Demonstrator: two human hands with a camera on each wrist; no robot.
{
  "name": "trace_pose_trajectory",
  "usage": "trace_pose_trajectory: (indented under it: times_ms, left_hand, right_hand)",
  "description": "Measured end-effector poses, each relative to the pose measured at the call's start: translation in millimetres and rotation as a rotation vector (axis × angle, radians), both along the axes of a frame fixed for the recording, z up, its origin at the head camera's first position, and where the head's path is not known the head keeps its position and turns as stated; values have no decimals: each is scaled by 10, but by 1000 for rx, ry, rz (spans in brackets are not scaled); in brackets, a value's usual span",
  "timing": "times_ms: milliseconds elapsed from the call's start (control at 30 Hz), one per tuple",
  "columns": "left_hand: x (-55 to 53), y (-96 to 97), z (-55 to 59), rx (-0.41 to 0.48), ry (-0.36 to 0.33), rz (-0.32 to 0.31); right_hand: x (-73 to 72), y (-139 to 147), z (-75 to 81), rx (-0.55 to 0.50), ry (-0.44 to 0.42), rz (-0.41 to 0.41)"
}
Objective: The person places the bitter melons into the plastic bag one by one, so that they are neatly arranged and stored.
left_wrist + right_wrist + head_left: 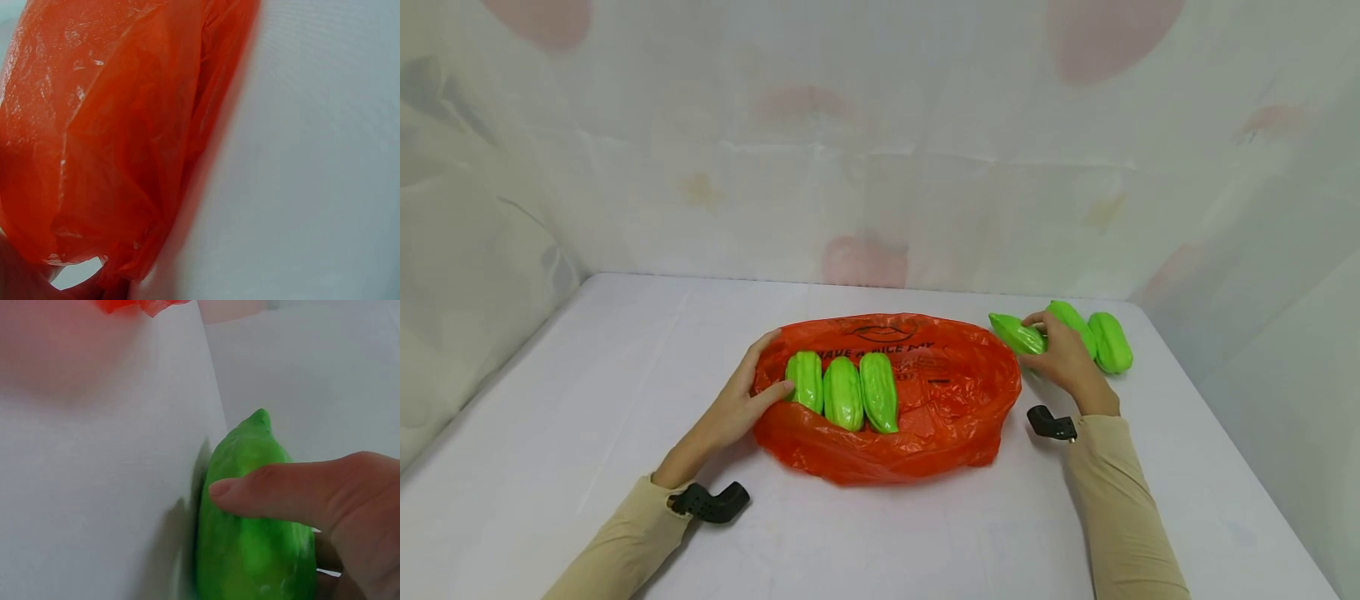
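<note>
A red plastic bag [955, 408] with black print lies spread with its mouth up. Three glossy green ridged fruits [843, 393], shaped like star fruits, lie side by side in its left part. My left hand [745, 400] holds the bag's left rim, the thumb inside near the leftmost fruit and the fingers outside. In the left wrist view the red film [125, 137] fills the left half. Right of the bag, my right hand [1063, 354] grips another green fruit [250, 544]. Its thumb lies across the fruit's side, with the other fingers partly hidden behind.
Two more green fruits [1111, 342] lie just right of my right hand, near the table's back right corner. A white cloth covers the table [880, 542]. Patterned fabric [880, 183] hangs as a wall behind and at both sides.
</note>
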State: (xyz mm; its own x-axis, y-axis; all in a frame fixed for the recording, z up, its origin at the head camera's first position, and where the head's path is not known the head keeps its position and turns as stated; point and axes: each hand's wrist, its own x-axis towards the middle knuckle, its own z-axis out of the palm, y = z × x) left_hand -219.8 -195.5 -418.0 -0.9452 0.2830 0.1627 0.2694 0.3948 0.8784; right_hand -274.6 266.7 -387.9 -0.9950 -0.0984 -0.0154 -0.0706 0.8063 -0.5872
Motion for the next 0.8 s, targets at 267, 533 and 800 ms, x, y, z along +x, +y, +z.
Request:
trace_pose_trajectory:
  times_ms: [267, 533, 800]
  left_hand:
    - [1, -2, -5, 2, -2, -1]
    - [3, 3, 1, -1, -3, 0]
    - [1, 5, 4, -2, -5, 3]
  right_hand:
    - [27, 8, 48, 21, -28, 15]
    - [48, 45, 117, 71, -19, -1]
    - [63, 39, 175, 62, 14, 20]
